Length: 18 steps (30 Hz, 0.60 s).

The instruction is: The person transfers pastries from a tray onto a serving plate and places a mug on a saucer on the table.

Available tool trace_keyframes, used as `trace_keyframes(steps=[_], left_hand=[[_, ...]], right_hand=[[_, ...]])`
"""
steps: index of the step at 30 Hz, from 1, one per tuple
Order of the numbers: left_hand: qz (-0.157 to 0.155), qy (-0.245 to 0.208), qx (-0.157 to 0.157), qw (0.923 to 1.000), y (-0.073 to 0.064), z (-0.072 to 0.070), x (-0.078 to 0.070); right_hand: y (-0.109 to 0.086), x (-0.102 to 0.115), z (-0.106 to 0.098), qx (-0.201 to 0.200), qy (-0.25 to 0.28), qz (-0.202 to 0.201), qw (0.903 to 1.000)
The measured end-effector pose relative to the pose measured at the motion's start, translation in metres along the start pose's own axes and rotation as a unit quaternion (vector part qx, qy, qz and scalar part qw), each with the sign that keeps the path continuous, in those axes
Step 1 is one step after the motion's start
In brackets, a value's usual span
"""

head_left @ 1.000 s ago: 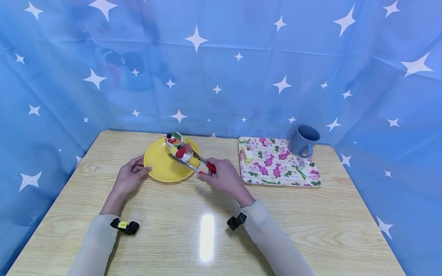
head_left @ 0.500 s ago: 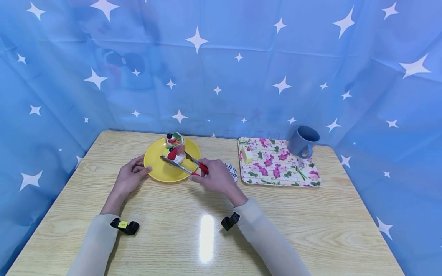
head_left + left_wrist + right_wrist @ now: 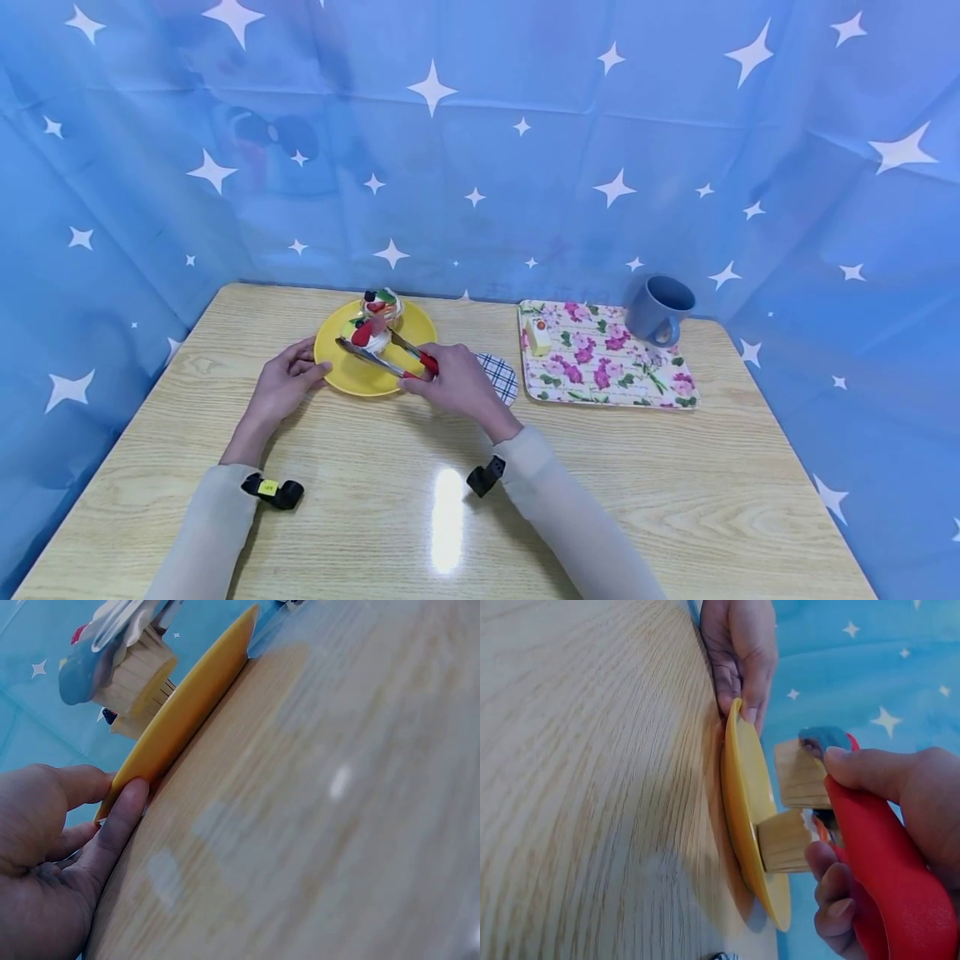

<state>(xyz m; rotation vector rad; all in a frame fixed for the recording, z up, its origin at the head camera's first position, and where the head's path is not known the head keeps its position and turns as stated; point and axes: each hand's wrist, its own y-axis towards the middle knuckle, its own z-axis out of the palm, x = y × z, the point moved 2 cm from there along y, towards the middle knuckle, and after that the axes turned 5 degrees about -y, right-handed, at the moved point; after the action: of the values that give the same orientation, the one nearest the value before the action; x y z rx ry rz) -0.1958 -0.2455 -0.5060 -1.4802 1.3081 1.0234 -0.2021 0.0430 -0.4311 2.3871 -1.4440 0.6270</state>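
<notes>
Right hand [image 3: 459,379] has the red-handled tongs [image 3: 889,862] in its grip, tips on either side of the near cupcake's cream top. That near cupcake [image 3: 369,338] is over the yellow plate [image 3: 360,382]; from the wrist views I read its base as just clear of the surface, slightly tilted. Second cupcake [image 3: 781,844] stands on the plate right beside it. Left hand [image 3: 287,379] pinches the plate rim, thumb one side, fingers the other, plate flat on the tabletop [image 3: 360,500].

Handling, my guess: cupcakes look like toys, so light, base fairly stiff, cream maybe soft. Fruit could be slick or snag, and a squeeze up there may let it roll. I'd take it lower, on the ribbed base, light even pressure. Plate looks like smooth, stiff plastic, likely to slide, so I'd want the rim pinch kept.

Off to the right: checked coaster [image 3: 500,379], then the flowered tray [image 3: 600,392] with cake slice [image 3: 537,337] and mug [image 3: 651,315].
</notes>
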Motion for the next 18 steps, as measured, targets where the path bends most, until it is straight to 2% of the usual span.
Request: trace_keyframes(steps=[18], left_hand=[[-0.001,0.001,-0.002,1.0000,0.001,0.000,0.000]], right_hand=[[0.019,0.011,0.011,0.003,-0.026,0.000,0.9997]])
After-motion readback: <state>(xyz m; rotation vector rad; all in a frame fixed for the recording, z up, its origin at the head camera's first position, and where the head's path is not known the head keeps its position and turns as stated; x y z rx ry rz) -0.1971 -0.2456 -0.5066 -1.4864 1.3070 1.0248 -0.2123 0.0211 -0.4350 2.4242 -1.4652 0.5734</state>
